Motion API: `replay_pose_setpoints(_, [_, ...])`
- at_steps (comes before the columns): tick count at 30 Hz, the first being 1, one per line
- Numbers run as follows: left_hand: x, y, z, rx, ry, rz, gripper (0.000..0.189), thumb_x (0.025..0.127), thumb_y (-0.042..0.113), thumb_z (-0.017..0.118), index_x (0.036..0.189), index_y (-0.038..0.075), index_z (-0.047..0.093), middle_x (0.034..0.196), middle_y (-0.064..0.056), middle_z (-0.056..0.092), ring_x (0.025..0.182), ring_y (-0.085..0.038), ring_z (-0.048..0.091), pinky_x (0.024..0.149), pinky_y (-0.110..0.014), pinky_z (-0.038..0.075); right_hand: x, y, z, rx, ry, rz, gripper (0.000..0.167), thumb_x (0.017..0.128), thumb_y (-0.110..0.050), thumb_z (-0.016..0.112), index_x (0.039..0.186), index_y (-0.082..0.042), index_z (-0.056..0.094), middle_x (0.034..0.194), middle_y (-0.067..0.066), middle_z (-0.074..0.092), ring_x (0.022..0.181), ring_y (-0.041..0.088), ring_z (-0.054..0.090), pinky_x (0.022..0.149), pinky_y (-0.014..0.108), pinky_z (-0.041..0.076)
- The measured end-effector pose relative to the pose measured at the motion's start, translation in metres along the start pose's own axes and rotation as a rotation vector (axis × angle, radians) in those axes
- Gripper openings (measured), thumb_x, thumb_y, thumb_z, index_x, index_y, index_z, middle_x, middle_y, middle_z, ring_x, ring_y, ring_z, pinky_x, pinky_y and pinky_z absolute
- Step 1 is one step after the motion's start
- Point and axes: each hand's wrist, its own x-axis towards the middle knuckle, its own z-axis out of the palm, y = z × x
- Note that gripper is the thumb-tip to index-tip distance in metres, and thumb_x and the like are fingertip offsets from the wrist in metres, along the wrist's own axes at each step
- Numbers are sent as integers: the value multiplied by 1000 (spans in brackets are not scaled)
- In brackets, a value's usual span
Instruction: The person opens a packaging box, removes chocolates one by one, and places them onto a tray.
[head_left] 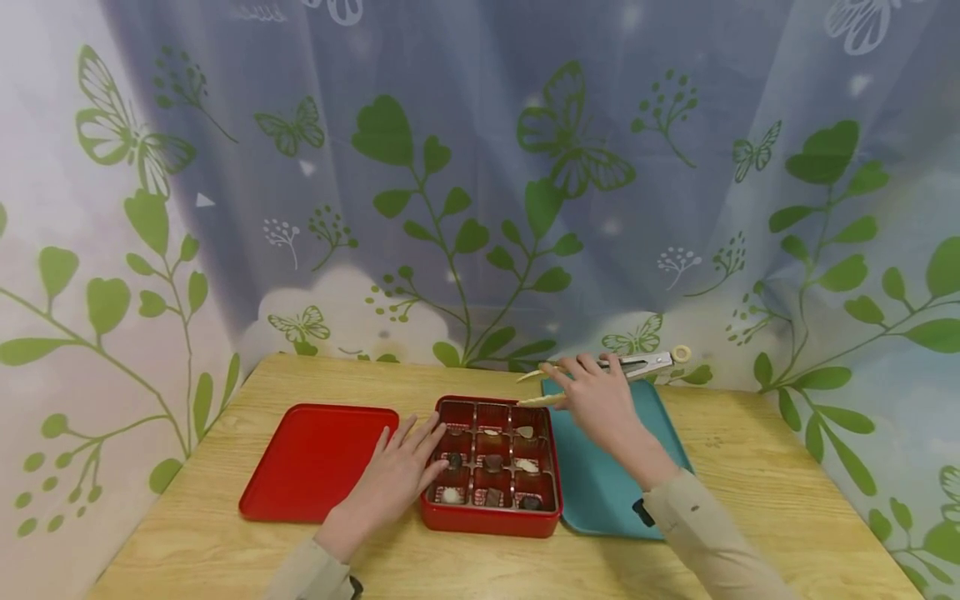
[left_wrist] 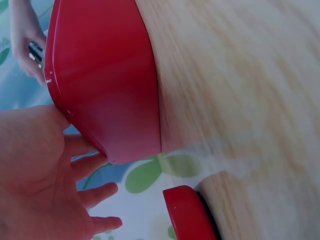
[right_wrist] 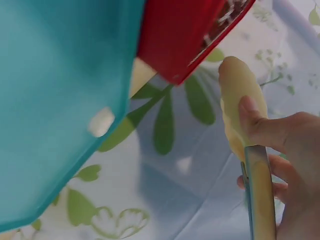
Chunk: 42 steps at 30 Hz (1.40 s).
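My right hand (head_left: 596, 400) grips a pair of tongs (head_left: 654, 362) with metal arms and pale yellow tips. The tips are spread apart, with nothing between them, above the back right corner of a red box (head_left: 487, 522). Inside the box, a clear divider forms several compartments holding chocolates, among them a brown one (head_left: 492, 462) and white ones (head_left: 451, 495). My left hand (head_left: 397, 467) rests along the box's left rim, its fingers extended. In the left wrist view, the fingers (left_wrist: 100, 195) are spread beside the box wall (left_wrist: 107, 85).
A red lid (head_left: 318, 462) lies on the wooden table (head_left: 720, 500) left of the box. To the right is a blue tray (head_left: 607, 492); the right wrist view shows a small white piece (right_wrist: 101, 121) near its edge. A patterned curtain (head_left: 480, 208) hangs behind the table.
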Motion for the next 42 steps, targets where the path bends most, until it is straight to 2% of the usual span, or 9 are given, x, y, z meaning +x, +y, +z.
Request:
replay_pose_setpoints(7, [-1, -1, 0, 1, 6, -4, 57, 105, 35, 54, 152, 5, 46, 161, -14, 37, 147, -45, 31, 115, -69, 24, 21, -22, -10, -21, -67, -130, 54, 81, -37, 84, 132, -26, 70, 115, -1, 68, 106, 24, 59, 92, 50, 46])
replay_pose_setpoints(11, [0, 0, 0, 1, 9, -2, 56, 105, 34, 54, 152, 4, 46, 161, -14, 37, 147, -45, 31, 115, -69, 24, 33, -32, -12, -29, -114, -176, 46, 81, -33, 86, 124, -28, 73, 110, -3, 69, 109, 23, 60, 96, 51, 46])
replay_pose_setpoints(15, [1, 0, 0, 1, 10, 0, 56, 105, 34, 54, 152, 4, 46, 161, -14, 38, 146, -46, 31, 115, -69, 24, 44, -43, -12, -85, -160, -205, 40, 81, -37, 85, 119, -33, 75, 111, -6, 71, 109, 19, 59, 97, 48, 45])
replay_pose_setpoints(20, [1, 0, 0, 8, 9, -3, 56, 105, 35, 54, 152, 4, 47, 161, -14, 38, 147, -45, 31, 115, -68, 25, 57, -60, -17, -159, -271, -211, 36, 81, -40, 83, 116, -37, 75, 114, -11, 72, 111, 17, 59, 103, 47, 43])
replay_pose_setpoints(26, [1, 1, -2, 3, 13, -4, 55, 105, 34, 54, 151, 4, 48, 160, -13, 39, 146, -46, 32, 115, -69, 25, 69, -79, -15, -237, -372, -195, 21, 82, -37, 84, 102, -35, 79, 107, -13, 72, 109, 15, 58, 108, 46, 40])
replay_pose_setpoints(31, [1, 2, -3, 6, 13, -4, 54, 105, 34, 55, 150, 4, 49, 160, -14, 39, 146, -46, 32, 115, -69, 25, 71, -83, -10, -205, -429, -166, 11, 87, -31, 81, 98, -28, 79, 107, -9, 73, 110, 17, 59, 108, 47, 40])
replay_pose_setpoints(35, [0, 1, -4, 15, 13, -6, 54, 105, 34, 55, 150, 4, 49, 160, -13, 39, 146, -45, 32, 115, -68, 25, 67, -84, -3, -139, -407, -156, 7, 91, -24, 77, 98, -24, 80, 107, -5, 74, 112, 19, 62, 108, 49, 42])
replay_pose_setpoints(38, [1, 1, -3, 19, 18, -2, 54, 105, 34, 55, 150, 4, 49, 160, -13, 40, 146, -45, 32, 115, -68, 26, 62, -82, 1, -135, -354, -171, 9, 92, -27, 76, 99, -26, 81, 106, -6, 74, 111, 19, 62, 107, 49, 43])
replay_pose_setpoints(42, [1, 2, -1, 24, 16, 2, 54, 105, 34, 54, 150, 4, 49, 159, -13, 40, 146, -45, 32, 115, -68, 25, 53, -74, 0, -121, -304, -166, 24, 87, -33, 80, 111, -32, 78, 111, -8, 73, 112, 18, 60, 102, 48, 44])
